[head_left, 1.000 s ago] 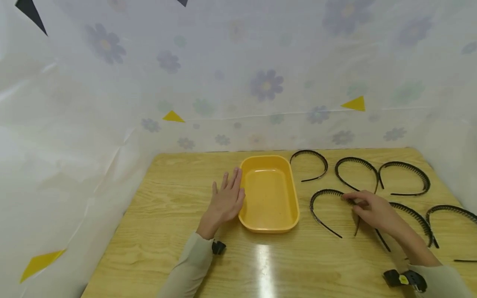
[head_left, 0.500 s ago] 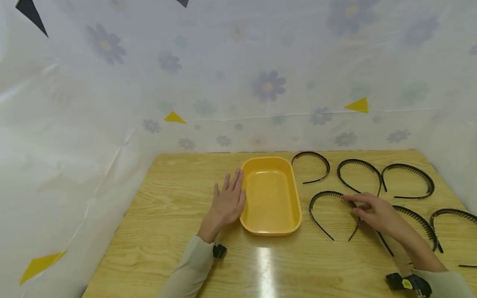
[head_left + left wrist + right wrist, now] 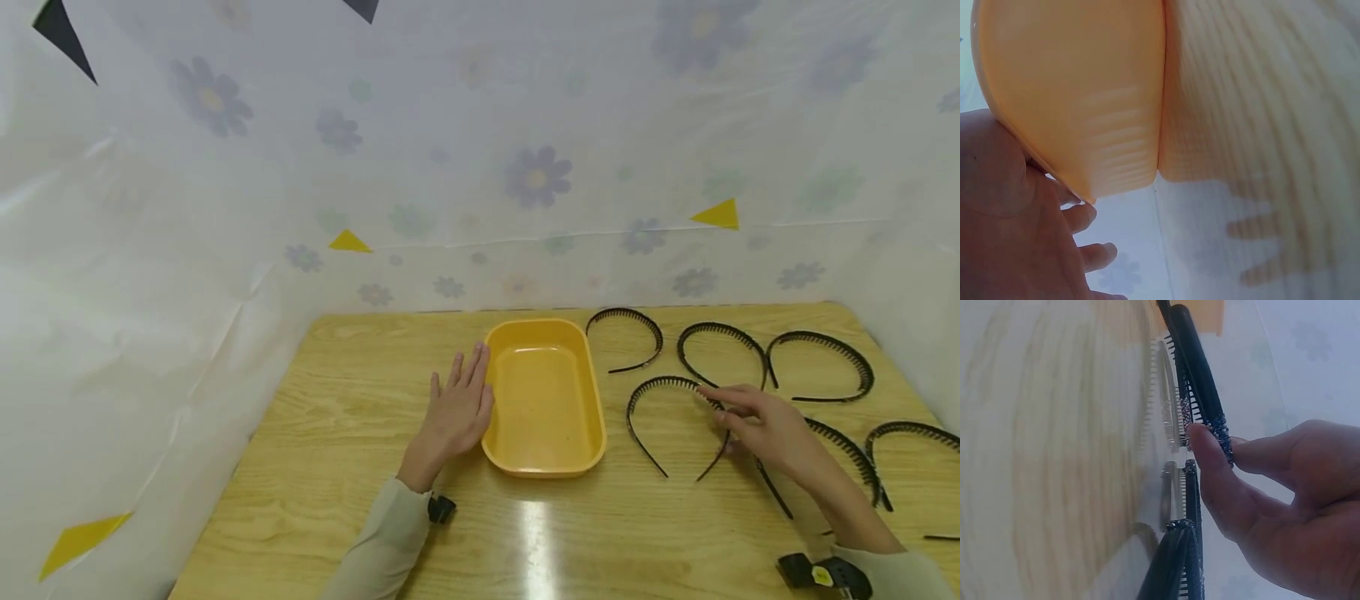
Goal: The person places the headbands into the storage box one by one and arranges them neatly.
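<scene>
My right hand point(image 3: 776, 429) pinches a black toothed headband point(image 3: 664, 380) between thumb and fingers, on the right side of its arch. In the right wrist view, this headband point(image 3: 1200, 369) has a glittery band right where the fingertips grip it, and it leans over other headbands behind it. Left of it stands a yellow rectangular tray point(image 3: 542, 408) with nothing inside. The straight fingers of my left hand point(image 3: 450, 412) lie along the tray's left rim. The left wrist view shows the tray's outer wall point(image 3: 1079, 94) with the hand against its edge.
Several similar headbands lie on the wooden table point(image 3: 337, 417). One headband point(image 3: 652, 321) lies at the tray's far right corner, another point(image 3: 832, 337) farther right, and one point(image 3: 911, 427) at the right edge. A flowered white sheet point(image 3: 450, 150) hangs behind.
The pinched headband has tipped upright a little, its two ends shifting left and its arch rising slightly. My left hand has stayed against the tray.
</scene>
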